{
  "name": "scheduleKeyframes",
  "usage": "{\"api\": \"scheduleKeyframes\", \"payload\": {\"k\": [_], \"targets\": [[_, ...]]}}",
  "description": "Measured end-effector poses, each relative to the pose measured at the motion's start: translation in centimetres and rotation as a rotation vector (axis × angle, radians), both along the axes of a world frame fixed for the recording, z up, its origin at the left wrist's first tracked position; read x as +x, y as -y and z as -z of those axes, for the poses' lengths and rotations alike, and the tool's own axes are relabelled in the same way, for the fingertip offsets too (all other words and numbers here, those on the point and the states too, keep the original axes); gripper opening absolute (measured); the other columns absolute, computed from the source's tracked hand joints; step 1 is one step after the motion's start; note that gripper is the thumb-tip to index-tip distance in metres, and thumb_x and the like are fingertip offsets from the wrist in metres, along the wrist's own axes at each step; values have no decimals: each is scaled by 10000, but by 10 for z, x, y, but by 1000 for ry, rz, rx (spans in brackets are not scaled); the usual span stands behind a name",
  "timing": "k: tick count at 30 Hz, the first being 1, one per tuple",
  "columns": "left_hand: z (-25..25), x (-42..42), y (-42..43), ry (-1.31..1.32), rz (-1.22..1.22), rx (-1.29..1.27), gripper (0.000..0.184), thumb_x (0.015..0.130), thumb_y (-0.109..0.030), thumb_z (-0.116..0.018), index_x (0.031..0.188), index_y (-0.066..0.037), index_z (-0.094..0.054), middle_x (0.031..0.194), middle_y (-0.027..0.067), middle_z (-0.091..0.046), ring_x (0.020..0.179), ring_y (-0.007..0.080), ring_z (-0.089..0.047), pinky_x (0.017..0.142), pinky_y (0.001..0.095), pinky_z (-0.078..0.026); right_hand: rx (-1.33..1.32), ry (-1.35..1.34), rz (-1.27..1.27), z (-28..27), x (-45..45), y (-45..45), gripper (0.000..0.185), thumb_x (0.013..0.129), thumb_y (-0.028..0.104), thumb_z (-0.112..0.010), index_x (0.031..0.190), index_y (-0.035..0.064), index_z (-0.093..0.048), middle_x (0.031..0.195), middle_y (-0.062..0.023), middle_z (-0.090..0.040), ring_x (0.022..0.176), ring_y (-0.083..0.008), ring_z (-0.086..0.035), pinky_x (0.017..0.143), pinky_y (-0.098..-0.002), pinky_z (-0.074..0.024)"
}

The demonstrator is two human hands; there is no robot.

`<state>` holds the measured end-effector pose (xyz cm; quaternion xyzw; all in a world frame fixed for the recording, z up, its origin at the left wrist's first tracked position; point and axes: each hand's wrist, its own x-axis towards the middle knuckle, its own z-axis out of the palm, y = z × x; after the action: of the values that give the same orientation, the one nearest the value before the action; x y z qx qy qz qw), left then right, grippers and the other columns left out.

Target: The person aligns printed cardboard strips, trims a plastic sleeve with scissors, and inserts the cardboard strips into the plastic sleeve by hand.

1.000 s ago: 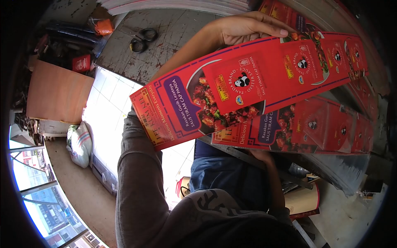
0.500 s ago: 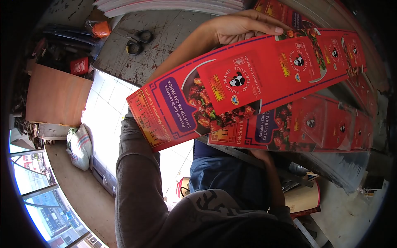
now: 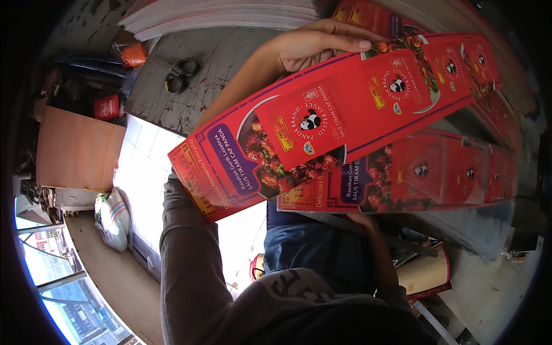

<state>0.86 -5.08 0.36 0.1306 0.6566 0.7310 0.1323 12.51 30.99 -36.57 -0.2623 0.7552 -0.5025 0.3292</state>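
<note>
My left hand (image 3: 322,45) is closed on the upper edge of a long red printed sheet (image 3: 356,86), thumb on the face and fingers mostly behind. The sheet shows panda logos, a dish of food and oyster sauce lettering, and hangs tilted across the view. Beneath it lies a second, similar red printed sheet (image 3: 414,192), with a glossy, see-through layer around it. My right hand (image 3: 362,220) is at the lower edge of that second sheet, and its fingers are hidden underneath.
Black-handled scissors (image 3: 182,75) lie on a worn dark table (image 3: 172,106). A thick stack of sheets (image 3: 218,17) stands at the back, with more red prints (image 3: 359,20) beside it. A white sack (image 3: 112,221) and a brown board (image 3: 80,148) are at left.
The view has turned slightly, so the table and scissors appear lower and further left. The held sheet has shifted a little left in view, still in my left hand.
</note>
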Motion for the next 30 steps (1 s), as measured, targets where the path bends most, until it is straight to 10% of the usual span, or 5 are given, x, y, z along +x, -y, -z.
{"api": "scheduleKeyframes", "payload": {"k": [4, 7, 30], "targets": [[-4, 6, -7, 37, 19, 66, 422, 798, -201, -570, 1163, -18, -462, 791, 66, -622, 559, 43, -582, 426, 129, -455, 55, -79, 9, -18, 1, -1, 339, 794, 258, -539, 1049, 37, -518, 1021, -119, -546, 958, -239, -512, 815, -366, -410], [-4, 7, -7, 56, 0, 133, 478, 792, -139, -548, 1202, 40, -378, 877, 101, -605, 747, 111, -610, 706, 220, -499, 80, -110, 29, -26, 0, -2, 336, 788, 253, -538, 1045, 37, -520, 1018, -122, -548, 954, -246, -512, 815, -369, -410], [-14, 12, -6, 148, 25, 191, 481, 785, -153, -568, 1182, 55, -392, 1051, 159, -544, 892, 174, -584, 758, 271, -498, 164, -216, 53, -44, 1, -7, 318, 745, 208, -533, 1011, 35, -541, 995, -149, -557, 925, -292, -517, 817, -389, -409]]}}
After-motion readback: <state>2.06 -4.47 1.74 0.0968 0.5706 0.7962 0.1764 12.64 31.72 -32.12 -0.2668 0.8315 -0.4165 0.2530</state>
